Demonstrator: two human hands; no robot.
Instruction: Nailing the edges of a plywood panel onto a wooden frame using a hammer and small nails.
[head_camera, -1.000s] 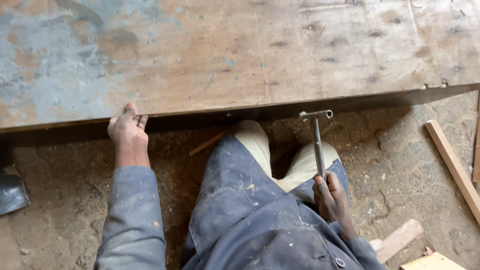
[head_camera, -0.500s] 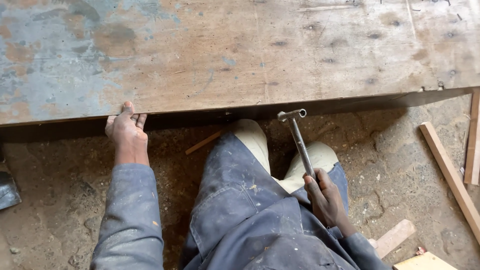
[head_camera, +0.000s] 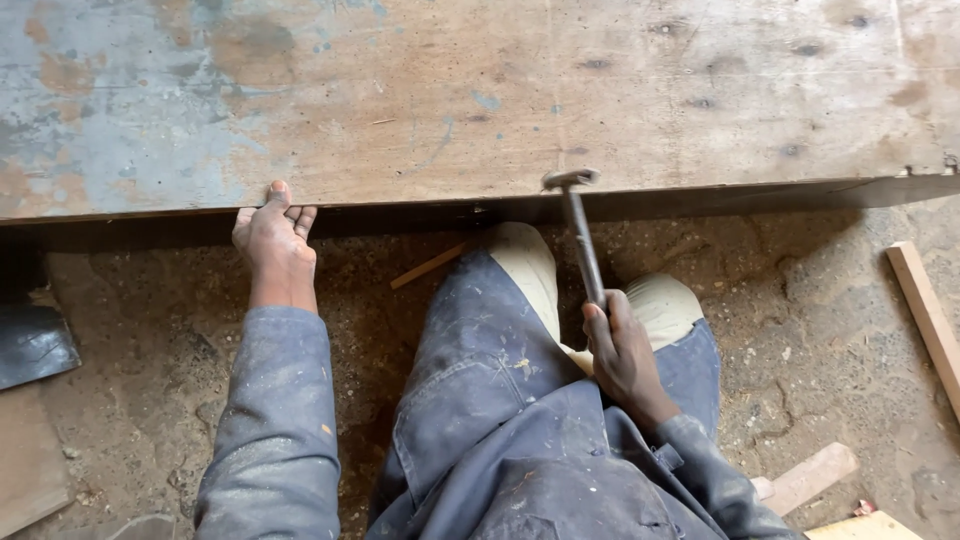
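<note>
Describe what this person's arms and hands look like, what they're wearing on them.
Both hands are bare, with no gloves: the left hand and the right hand. Both arms are covered to the wrist by long sleeves of faded blue-grey work cloth, dusty and flecked with pale specks. The left sleeve shows a small orange fleck; the right sleeve looks creased.

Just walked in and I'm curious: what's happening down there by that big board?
A person in dusty blue work clothes grips the near edge of a large worn wooden board with the left hand. The right hand holds a metal hammer, its head at the board's edge. Wood offcuts lie on the dirt floor.
</note>
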